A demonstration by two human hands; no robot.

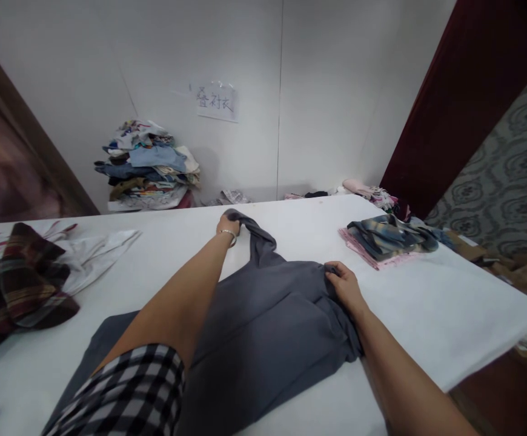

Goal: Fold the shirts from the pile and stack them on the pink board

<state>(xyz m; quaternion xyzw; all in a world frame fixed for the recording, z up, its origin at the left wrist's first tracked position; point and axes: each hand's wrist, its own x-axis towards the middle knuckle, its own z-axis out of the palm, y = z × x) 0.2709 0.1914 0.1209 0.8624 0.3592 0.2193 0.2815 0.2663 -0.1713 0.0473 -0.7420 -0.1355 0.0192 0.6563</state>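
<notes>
A grey shirt [263,327] lies spread on the white table [449,303] in front of me. My left hand [228,226], with a bracelet on the wrist, is stretched far forward and closed on the end of the shirt's sleeve near the table's far edge. My right hand [343,284] pinches a fold of the grey cloth at the shirt's right shoulder. Both arms lie over the shirt.
A dark plaid garment [22,278] and a white one [95,251] lie at the left. Folded plaid clothes [388,237] sit at the right. A pile of clothes [148,166] stands against the back wall under a paper sign [217,101].
</notes>
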